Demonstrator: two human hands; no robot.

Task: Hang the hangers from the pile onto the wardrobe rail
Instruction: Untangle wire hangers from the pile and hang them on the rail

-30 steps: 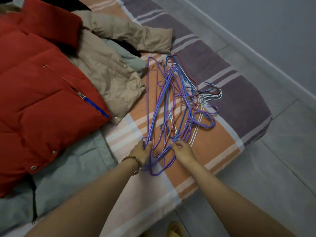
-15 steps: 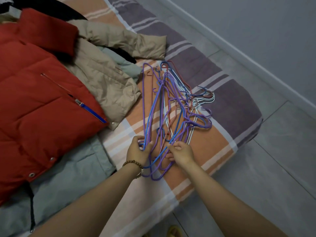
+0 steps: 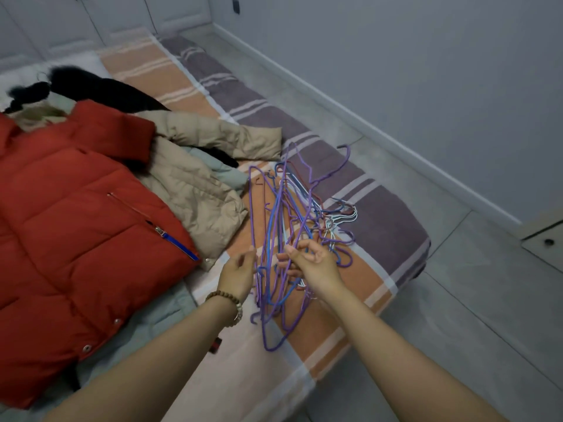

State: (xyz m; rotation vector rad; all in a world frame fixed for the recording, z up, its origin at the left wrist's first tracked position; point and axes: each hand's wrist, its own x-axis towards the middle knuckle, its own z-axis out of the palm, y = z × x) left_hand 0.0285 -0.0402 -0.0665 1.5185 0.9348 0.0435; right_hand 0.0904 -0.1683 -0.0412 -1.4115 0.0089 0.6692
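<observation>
A tangled pile of thin wire hangers (image 3: pixel 275 214), purple, blue, white and red, lies on the striped bedspread (image 3: pixel 380 226) near the bed's corner. My right hand (image 3: pixel 316 266) is shut on a purple hanger (image 3: pixel 310 190) and holds it tilted up out of the pile, its hook in the air toward the wall. Other hangers cling to it and hang below my fingers. My left hand (image 3: pixel 237 274), with a bead bracelet on the wrist, is at the pile's left edge with fingers apart, holding nothing. No wardrobe rail is in view.
A red puffer jacket (image 3: pixel 76 223), a beige jacket (image 3: pixel 195 190) and a black garment (image 3: pixel 100 92) cover the bed's left side. Grey tiled floor (image 3: pixel 457 315) runs along the bed's right side to the wall. White cabinet doors (image 3: pixel 76 22) stand beyond the bed's head.
My right hand has lifted a purple hanger up out of the pile. My left hand has let go and opened. The camera has tilted up, showing more of the room.
</observation>
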